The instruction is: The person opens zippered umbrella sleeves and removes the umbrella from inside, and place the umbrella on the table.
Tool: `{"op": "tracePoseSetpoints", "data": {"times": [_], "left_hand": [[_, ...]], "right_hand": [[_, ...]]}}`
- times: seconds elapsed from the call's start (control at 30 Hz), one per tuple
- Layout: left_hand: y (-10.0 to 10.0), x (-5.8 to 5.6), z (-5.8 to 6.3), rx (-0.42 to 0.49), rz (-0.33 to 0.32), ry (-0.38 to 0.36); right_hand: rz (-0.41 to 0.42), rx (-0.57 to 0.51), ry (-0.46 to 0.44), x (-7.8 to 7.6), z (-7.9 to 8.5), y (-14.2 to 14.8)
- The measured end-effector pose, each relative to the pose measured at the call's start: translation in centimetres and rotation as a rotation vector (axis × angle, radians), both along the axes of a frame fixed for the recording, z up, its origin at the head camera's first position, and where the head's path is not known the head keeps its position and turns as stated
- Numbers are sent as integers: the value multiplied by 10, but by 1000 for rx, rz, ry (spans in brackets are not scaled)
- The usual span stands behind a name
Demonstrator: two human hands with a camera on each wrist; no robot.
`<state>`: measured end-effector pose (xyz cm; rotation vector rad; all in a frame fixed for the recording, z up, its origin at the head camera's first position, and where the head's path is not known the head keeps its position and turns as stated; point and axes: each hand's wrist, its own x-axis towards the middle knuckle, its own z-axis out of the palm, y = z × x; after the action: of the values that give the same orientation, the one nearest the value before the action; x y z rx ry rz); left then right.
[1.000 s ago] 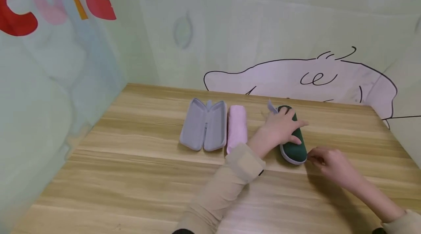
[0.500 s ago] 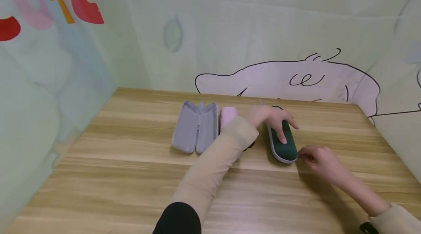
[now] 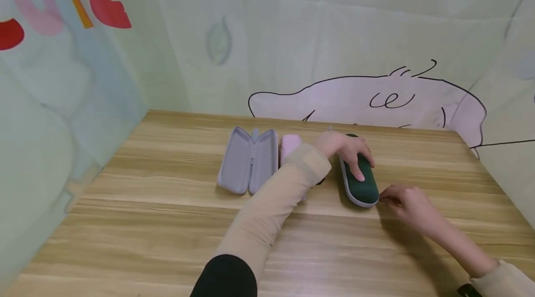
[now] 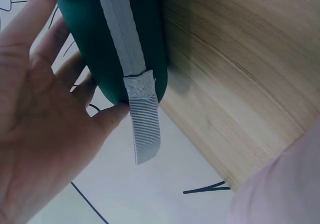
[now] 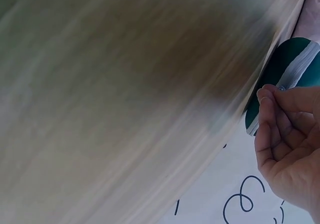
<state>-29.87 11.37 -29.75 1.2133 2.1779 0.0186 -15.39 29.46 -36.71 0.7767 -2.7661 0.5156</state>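
A dark green zippered case [image 3: 362,191] with a pale grey zipper lies on the table at the right in the head view. My left hand [image 3: 350,151] grips it from above, thumb and fingers spread over its far half. Beside the thumb, a grey ribbed tab [image 4: 145,126] sticks out from the case's end in the left wrist view. At the near end, my right hand [image 3: 411,205] pinches the small zipper pull [image 5: 281,88] between thumb and forefinger; most of the pull is hidden. The zipper [image 5: 300,67] looks closed where it shows.
An open grey hard case [image 3: 236,162] lies left of the green one. Between them a pink bundle [image 3: 289,145] is partly hidden by my left sleeve. The wooden table [image 3: 159,232] meets a printed cloth backdrop [image 3: 292,32] at its far edge.
The left hand has shifted, and its spread fingers have come down onto the case. The right hand stays at the near end. The head view has turned slightly right.
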Motion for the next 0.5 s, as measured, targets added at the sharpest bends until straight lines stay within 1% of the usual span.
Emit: {"op": "tracePoseSetpoints", "data": {"times": [0.13,0.23,0.5], "left_hand": [[0,2,2,-18,10,19],[-1,2,0,-16,8,30],[-5,4,-4,15,-27,78]], "right_hand": [[-4,-1,-6,2,1,0],[-8,0,-10,3,2,0],[-10,-11,9,3,4,0]]}}
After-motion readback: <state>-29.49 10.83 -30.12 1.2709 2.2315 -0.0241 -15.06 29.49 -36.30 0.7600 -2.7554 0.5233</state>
